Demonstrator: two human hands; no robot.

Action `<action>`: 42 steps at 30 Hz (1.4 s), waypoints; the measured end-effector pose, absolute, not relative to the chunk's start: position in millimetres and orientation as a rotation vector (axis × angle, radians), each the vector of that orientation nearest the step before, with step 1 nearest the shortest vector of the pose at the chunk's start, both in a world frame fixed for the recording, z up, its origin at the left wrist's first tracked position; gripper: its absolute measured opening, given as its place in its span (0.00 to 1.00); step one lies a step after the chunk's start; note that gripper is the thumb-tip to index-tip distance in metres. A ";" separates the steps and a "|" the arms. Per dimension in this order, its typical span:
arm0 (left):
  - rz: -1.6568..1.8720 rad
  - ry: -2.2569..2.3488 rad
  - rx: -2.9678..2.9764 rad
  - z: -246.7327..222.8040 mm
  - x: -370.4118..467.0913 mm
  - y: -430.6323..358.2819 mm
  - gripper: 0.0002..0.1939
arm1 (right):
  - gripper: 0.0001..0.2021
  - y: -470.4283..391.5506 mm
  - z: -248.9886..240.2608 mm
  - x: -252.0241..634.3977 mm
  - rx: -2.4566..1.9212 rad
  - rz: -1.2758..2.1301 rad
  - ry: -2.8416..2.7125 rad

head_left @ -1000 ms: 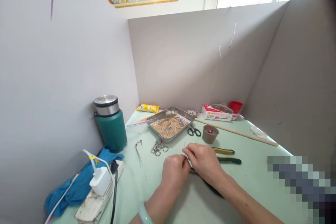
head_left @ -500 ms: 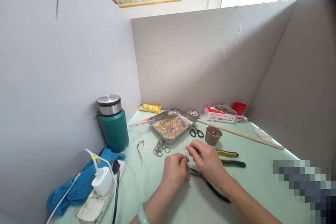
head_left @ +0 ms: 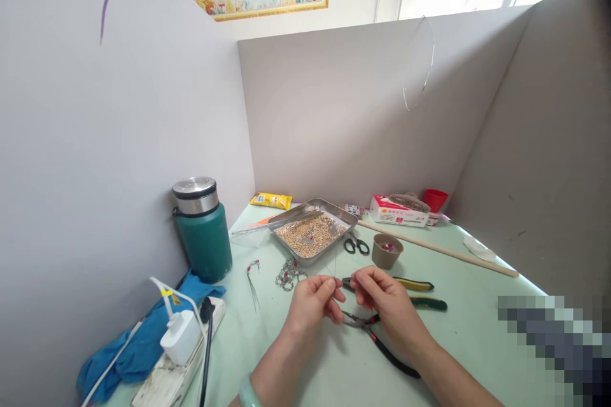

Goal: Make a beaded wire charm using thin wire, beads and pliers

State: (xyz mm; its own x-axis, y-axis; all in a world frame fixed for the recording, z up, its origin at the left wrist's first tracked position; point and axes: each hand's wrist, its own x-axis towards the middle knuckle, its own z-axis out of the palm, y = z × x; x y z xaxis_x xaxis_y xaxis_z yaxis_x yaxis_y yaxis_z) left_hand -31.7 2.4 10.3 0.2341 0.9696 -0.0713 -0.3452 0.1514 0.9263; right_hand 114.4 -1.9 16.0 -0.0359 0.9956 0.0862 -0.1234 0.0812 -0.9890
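Observation:
Thin wire sticks up from between the thumb and fingers of my left hand, which is closed on it. My right hand is a short way to the right, its thumb and index finger pinched; whatever is in that pinch is too small to make out. Below the hands lie red-and-black pliers, partly covered by my right hand. Behind my right hand, another pair of pliers with yellow-green handles rests on the table. Left of the hands are a beaded chain and a small bundle of beaded wires.
A metal tray holds gold beads, with long wires across its rim. Scissors, a brown cup with beads and a wooden stick lie beyond my hands. A green flask and power strip stand left.
My right hand has moved away from my left, so a gap now shows between them. My left hand still pinches the wire. The view has tilted slightly upward.

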 end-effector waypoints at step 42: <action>1.056 0.866 0.943 10.3 -24.8 -1.9 0.18 | 0.11 -5.8 7.9 103.6 -1.020 0.609 -1.601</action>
